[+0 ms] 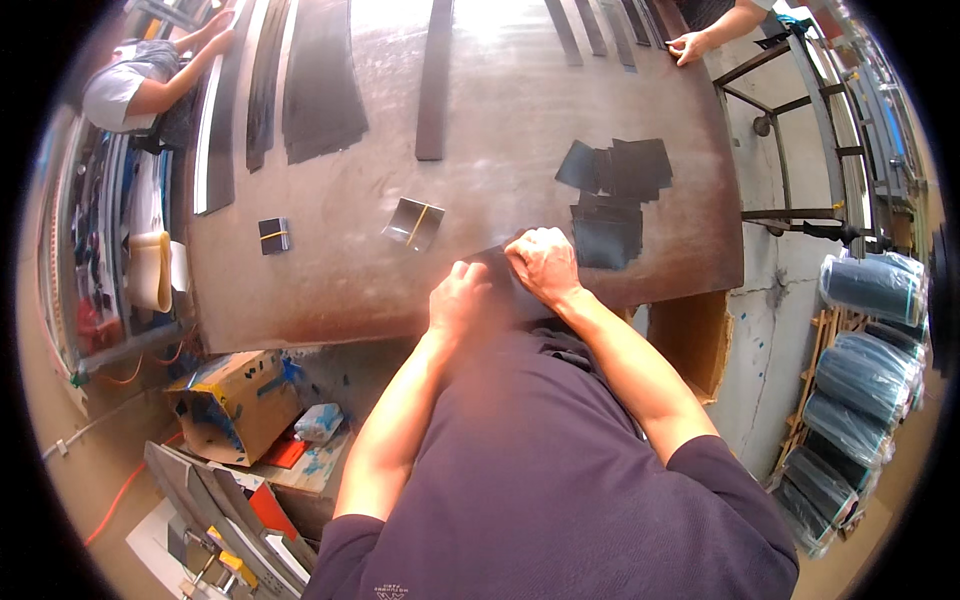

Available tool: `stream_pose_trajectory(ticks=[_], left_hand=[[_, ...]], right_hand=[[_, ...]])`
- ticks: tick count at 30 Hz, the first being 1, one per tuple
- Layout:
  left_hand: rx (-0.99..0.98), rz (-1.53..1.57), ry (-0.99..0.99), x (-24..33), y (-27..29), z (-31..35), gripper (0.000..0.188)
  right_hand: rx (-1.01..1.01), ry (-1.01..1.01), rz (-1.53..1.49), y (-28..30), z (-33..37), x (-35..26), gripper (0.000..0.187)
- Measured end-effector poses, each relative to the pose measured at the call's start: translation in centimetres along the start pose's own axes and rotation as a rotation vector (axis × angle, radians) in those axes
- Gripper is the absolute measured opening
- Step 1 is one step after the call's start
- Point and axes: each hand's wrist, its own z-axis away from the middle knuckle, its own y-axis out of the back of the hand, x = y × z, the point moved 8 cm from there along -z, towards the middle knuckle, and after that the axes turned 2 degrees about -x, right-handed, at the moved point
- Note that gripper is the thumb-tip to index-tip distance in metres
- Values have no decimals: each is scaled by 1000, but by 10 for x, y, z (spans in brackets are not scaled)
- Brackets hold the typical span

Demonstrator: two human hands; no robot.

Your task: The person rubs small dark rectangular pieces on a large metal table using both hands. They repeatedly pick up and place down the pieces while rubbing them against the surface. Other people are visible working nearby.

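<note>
At the table's near edge, a thin dark sheet (507, 288) lies between my hands. My left hand (460, 298) has its fingers curled at the sheet's left side. On the opposite side, my right hand (545, 265) pinches the sheet's upper right edge. A bundle of dark pieces with a yellow band (405, 224) lies beyond my left hand, and a smaller banded bundle (273, 237) is farther left. To the right of my right hand are loose, overlapping dark square sheets (638, 170), with a second pile (607, 235) closer to me.
Long dark strips (434, 80) and a wide dark sheet (325, 90) lie across the brown table (510, 180). One co-worker (140, 90) stands far left; another's hand (688, 47) touches the far right edge. Plastic-wrapped rolls (868, 370), a metal rack (830, 130) and a cardboard box (235, 400) flank the table.
</note>
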Motion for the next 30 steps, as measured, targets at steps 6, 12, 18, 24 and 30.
stream_pose_trajectory(ticks=[6, 12, 18, 24, 30], left_hand=[[22, 56, 92, -7, -4, 1, 19], [16, 92, 140, -28, -29, 1, 20], [12, 71, 151, -30, -31, 2, 28], [146, 167, 129, -34, -29, 5, 33], [11, 96, 154, -28, -28, 4, 21]], right_hand=[[-15, 87, 51, -12, 3, -13, 12], [-248, 164, 45, -22, 28, -22, 6], [-55, 76, 49, -2, 1, -16, 11], [-321, 182, 48, -28, 36, -31, 20], [-379, 96, -87, -12, 35, -37, 15]])
